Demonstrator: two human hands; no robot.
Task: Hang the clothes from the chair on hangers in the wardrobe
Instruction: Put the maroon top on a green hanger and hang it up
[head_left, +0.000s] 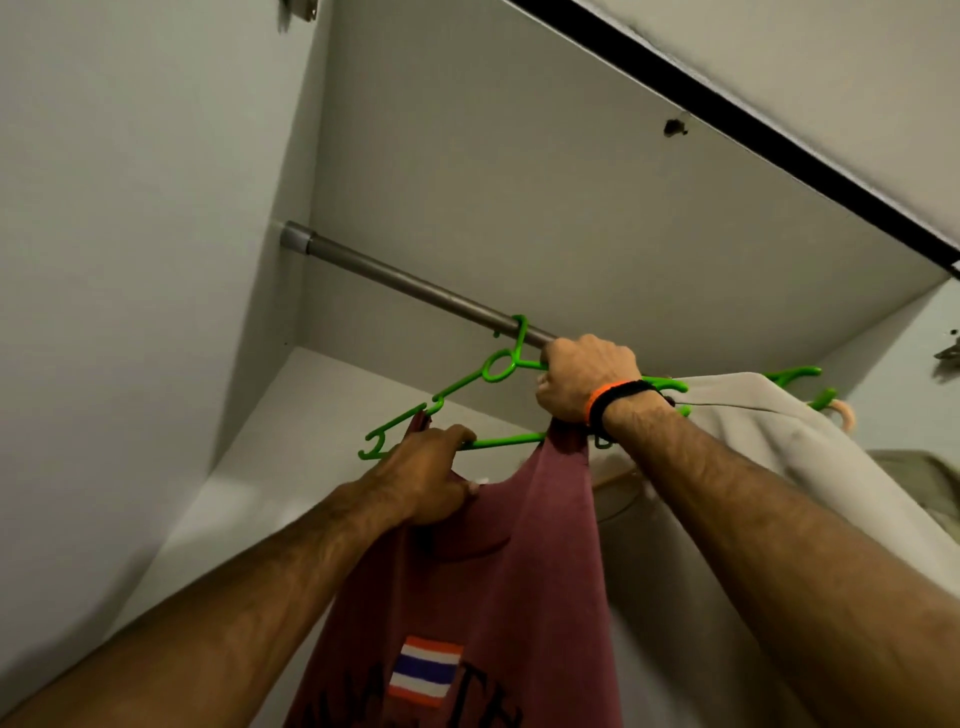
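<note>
A maroon tank top (498, 582) with a striped flag patch hangs on a green plastic hanger (441, 400), whose hook sits over the grey wardrobe rail (405, 283). My left hand (431, 475) grips the hanger's bottom bar and the top's left strap. My right hand (584, 376), with an orange and black wristband, grips the top's right strap at the hanger's right shoulder, just under the rail.
To the right a beige garment (769, 431) hangs on another green hanger (795, 373), close against my right forearm. A peach hanger end (845, 413) shows behind it. The wardrobe's white side wall (130, 260) stands at left; its top panel (519, 182) is overhead.
</note>
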